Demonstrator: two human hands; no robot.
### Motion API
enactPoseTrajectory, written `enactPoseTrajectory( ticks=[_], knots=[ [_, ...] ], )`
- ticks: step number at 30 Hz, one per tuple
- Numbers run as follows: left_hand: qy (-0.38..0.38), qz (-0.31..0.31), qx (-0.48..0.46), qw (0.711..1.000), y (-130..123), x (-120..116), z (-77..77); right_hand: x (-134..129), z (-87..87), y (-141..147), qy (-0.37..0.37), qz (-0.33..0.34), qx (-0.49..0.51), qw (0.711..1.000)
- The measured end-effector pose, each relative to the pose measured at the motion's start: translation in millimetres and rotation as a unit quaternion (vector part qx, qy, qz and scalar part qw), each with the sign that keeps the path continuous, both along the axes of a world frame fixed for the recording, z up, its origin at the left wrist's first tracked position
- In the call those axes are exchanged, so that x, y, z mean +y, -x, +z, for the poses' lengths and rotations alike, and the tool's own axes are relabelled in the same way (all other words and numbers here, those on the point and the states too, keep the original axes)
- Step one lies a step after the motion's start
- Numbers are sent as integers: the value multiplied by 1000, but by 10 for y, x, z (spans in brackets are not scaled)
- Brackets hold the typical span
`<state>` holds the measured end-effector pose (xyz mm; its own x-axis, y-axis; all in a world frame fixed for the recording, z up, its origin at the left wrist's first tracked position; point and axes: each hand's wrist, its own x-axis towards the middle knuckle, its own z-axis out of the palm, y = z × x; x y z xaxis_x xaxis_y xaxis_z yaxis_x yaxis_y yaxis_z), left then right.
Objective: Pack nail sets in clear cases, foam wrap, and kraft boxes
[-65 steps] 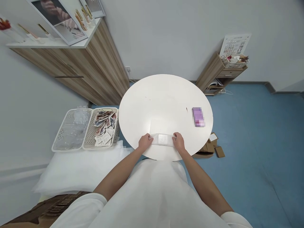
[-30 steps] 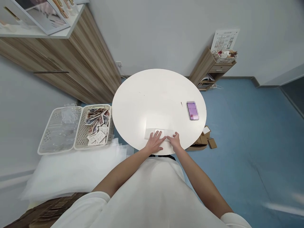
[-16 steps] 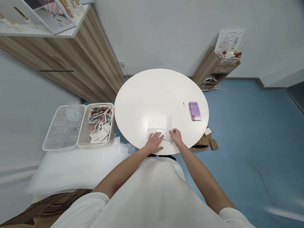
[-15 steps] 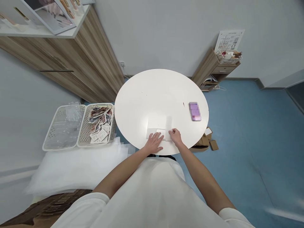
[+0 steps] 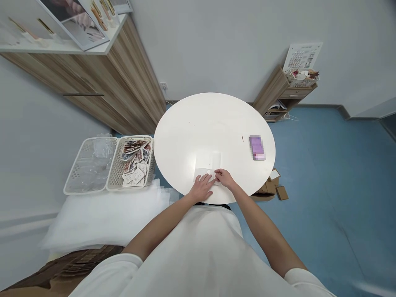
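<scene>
A thin white sheet [image 5: 201, 161] lies near the front edge of the round white table [image 5: 213, 111], with a small white piece [image 5: 211, 172] on it. My left hand [image 5: 201, 188] rests flat on the sheet's lower part, fingers spread. Close beside it, my right hand [image 5: 224, 178] has its fingers pinched together on the sheet's right side, which is folded inward. The fingertips of both hands nearly meet. A purple pack [image 5: 257, 147], pixelated in view, lies on the right of the table.
Left of the table stand a basket of printed cards [image 5: 152, 165] and a basket of clear plastic bags [image 5: 89, 165], above white sheets [image 5: 117, 216]. Cardboard boxes [image 5: 268, 187] sit below the table's right edge. A wooden cabinet [image 5: 130, 74] stands behind left.
My right hand has moved left toward my left hand, bringing the sheet's right side inward. My left hand stays on the sheet. The whole view has shifted slightly.
</scene>
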<state>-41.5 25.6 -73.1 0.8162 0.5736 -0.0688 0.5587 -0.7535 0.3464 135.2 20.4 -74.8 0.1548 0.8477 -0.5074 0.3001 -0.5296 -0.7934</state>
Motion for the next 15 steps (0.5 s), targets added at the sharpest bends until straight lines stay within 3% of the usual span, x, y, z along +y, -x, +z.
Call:
enactPoseTrajectory(
  ticks=[3, 7, 8, 10, 13, 15],
  knots=[
    [12, 3, 11, 1000, 20, 10, 4, -70, 6, -51, -37, 39, -67, 996],
    [44, 23, -16, 999, 100, 6, -3, -183, -40, -44, -85, 147, -185, 968],
    [57, 55, -25, 997, 130, -1, -14, -197, -57, -29, -81, 156, -197, 964],
    [95, 176, -39, 979, 194, -16, -54, -199, -80, 8, -70, 157, -211, 962],
    [182, 384, -57, 903, 266, -13, -144, -146, -85, 63, -60, 157, -220, 961],
    [250, 453, -93, 851, 275, 19, -203, -99, -76, 93, -57, 163, -222, 960]
  ],
)
